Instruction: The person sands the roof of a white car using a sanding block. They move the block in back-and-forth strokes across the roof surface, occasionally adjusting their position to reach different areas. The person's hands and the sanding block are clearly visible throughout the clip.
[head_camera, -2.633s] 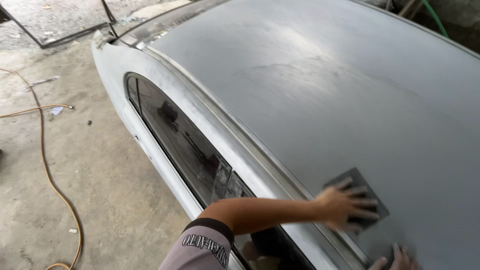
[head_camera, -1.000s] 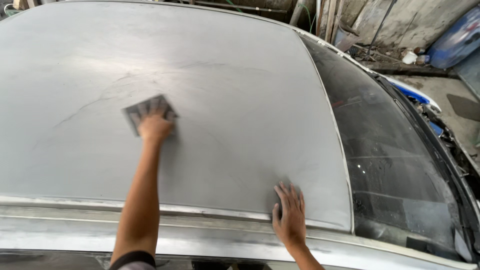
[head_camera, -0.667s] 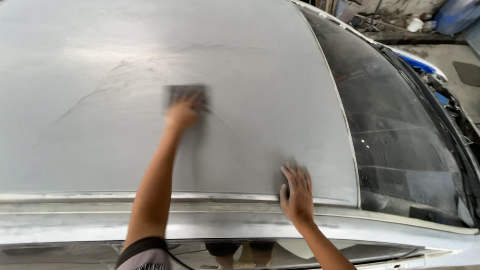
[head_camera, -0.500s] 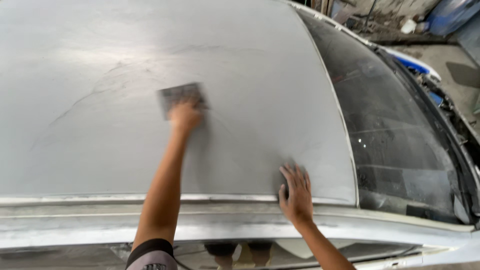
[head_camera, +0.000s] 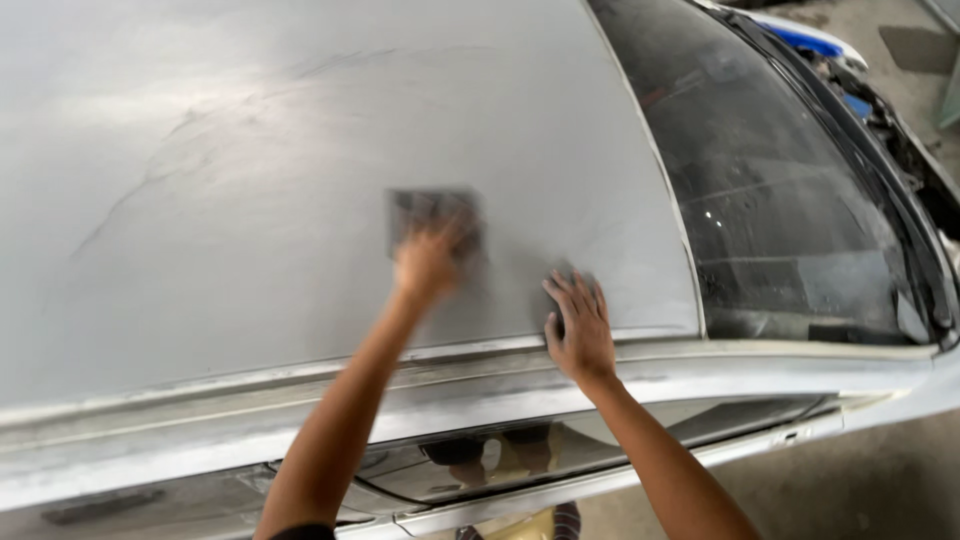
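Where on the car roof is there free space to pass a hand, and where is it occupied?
The roof is bare left of and above the sanding sheet, up to the windshield edge. It is crowded near the side rail: the left hand presses the sheet, and the right hand lies flat beside it.

Soft daylight, pale sheen on roof (head_camera: 250, 150) upper left; motion blur on left hand (head_camera: 428, 262).

Your left hand (head_camera: 428, 262) lies on the sanding sheet (head_camera: 432, 214) on the roof (head_camera: 250, 180) — right hand (head_camera: 578, 325) just right, windscreen (head_camera: 790, 200) beyond.
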